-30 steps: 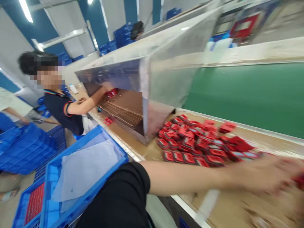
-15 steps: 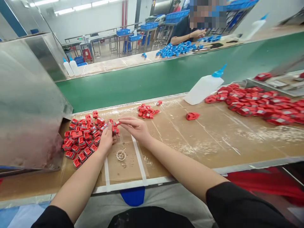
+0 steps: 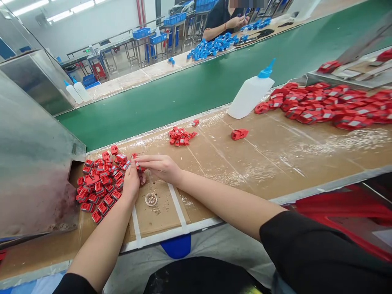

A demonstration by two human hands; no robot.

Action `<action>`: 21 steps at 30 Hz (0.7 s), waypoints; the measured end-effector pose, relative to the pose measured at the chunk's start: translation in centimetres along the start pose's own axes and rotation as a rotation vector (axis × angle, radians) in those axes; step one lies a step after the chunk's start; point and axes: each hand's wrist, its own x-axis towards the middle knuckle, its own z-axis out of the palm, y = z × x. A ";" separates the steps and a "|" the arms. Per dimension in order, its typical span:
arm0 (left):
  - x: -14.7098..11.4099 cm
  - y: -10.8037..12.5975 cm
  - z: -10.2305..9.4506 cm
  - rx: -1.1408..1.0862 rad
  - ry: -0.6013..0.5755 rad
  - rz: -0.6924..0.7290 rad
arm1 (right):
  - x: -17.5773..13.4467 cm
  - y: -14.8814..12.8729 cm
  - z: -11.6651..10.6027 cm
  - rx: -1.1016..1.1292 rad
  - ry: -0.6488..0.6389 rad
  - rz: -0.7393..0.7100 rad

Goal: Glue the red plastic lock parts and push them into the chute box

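My left hand (image 3: 131, 183) is closed around a red plastic part (image 3: 139, 166), which its fingers largely cover. My right hand (image 3: 163, 168) comes in from the right, fingers together and tips pressed to the same part. A heap of red plastic parts with grey edges (image 3: 102, 183) lies just left of my left hand. Right below my hands is a small clear cup (image 3: 151, 199) with a thin stick in it. Smaller red pieces (image 3: 180, 136) form a little pile beyond my right hand.
A white squeeze bottle with a blue tip (image 3: 251, 96) leans beside a large heap of red parts (image 3: 321, 106). One red part (image 3: 239, 134) lies alone. A metal housing (image 3: 36, 155) borders the left. Past the green belt (image 3: 153, 106), a co-worker (image 3: 220, 24) handles blue parts (image 3: 211, 45).
My right fingertips have moved in against the red part in my left hand; the small red piece they pinched is now hidden. The whole view has shifted and tilted slightly.
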 end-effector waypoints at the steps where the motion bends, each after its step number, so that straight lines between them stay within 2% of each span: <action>1: 0.0 0.1 -0.1 -0.002 -0.024 -0.019 | 0.1 0.0 0.0 -0.015 -0.023 -0.006; 5: -0.1 0.6 -0.5 -0.046 -0.096 0.014 | 0.5 -0.7 -0.2 -0.002 -0.135 0.009; 11: 0.1 0.4 -1.3 -0.051 -0.182 0.093 | 0.3 -2.5 -0.9 0.391 -0.035 0.210; 15: 0.2 0.8 -1.6 0.024 -0.215 0.174 | 0.2 -2.7 -1.3 0.579 -0.131 0.221; 17: 0.0 1.2 -1.4 0.092 -0.198 0.234 | 0.2 -2.4 -1.5 0.558 -0.144 0.191; 21: -0.5 1.7 -0.9 0.236 -0.147 0.340 | 0.3 -1.5 -2.0 0.295 -0.120 0.152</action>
